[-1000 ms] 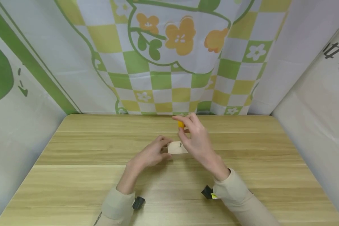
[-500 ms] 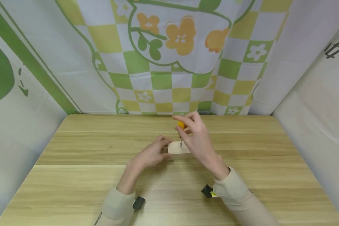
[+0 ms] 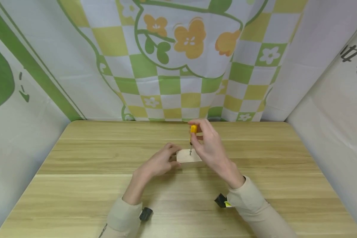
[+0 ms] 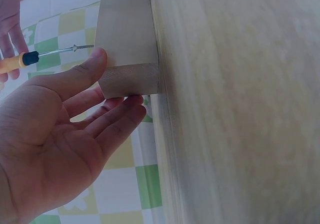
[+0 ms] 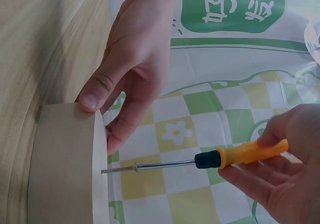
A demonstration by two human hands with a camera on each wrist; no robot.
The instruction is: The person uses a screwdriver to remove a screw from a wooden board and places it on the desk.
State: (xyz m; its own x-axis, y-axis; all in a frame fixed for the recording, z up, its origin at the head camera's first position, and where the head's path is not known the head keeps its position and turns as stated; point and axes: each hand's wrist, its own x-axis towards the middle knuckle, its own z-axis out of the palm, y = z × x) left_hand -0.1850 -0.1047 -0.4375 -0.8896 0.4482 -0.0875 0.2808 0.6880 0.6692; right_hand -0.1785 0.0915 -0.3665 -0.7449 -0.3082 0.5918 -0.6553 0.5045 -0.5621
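Note:
A pale wooden block (image 3: 182,156) lies on the table, its left end between the thumb and fingers of my left hand (image 3: 159,162). From its top face a screw (image 5: 119,170) stands upright, with much of the thread showing above the wood. The tip of a screwdriver (image 5: 242,154) with a yellow-orange handle and dark collar meets the screw head, its shaft in line with the screw. My right hand (image 3: 212,145) pinches the handle from the right, thumb on one side and fingers on the other. In the head view this hand hides the block's right end.
The wood-grain table (image 3: 92,198) runs back to a checked, flowered curtain (image 3: 169,82). White walls with printed designs flank it on both sides. A small dark camera (image 3: 146,214) sits at the left cuff and another dark camera (image 3: 221,200) at the right cuff.
The right hand has shifted slightly right, and its forefinger has drawn in from stretched out to curled at the handle. More of the screwdriver shows now. The left hand and block stay put.

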